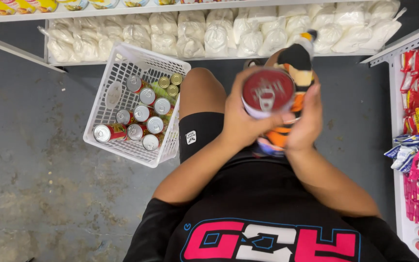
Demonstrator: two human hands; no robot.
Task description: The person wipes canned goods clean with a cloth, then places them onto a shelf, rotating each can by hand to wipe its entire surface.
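Both hands [267, 121] round 1 red-lidded can [266, 92]

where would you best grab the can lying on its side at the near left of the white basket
Grip the can lying on its side across its round body, coming straight down from above through the white basket's open top. It lies flat with its silver end toward the left wall, so the curved sides face up, while the upright cans crowd its right. Fingers probably fit best spanning its middle.
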